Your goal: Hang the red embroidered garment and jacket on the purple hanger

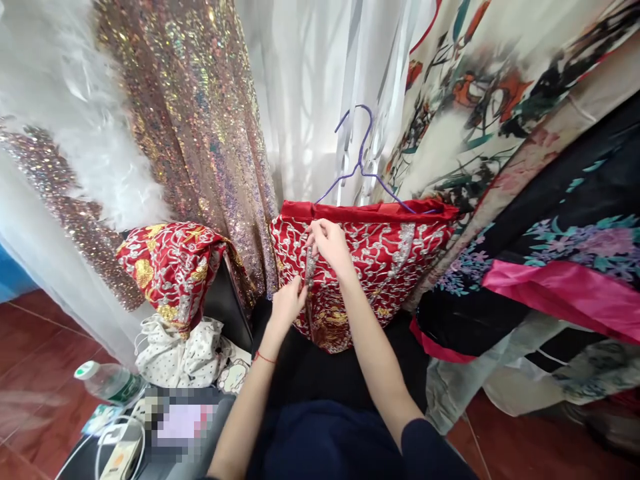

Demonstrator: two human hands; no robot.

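A red garment with white and gold embroidery and a plain red band along its top edge lies over my lap. The lower bar of a purple wire hanger goes behind that band, with the hook up. My left hand is closed in a pinch on the silvery trim that runs down the garment's left part. Higher on the same trim, just under the band, my right hand pinches the cloth with bent fingers. What lies between the fingertips is partly hidden.
A matching red embroidered piece rests at left over a dark edge, above a white dotted cloth bag. Nearby are a plastic bottle and a white cable. Sequinned fabric and a black floral garment hang around.
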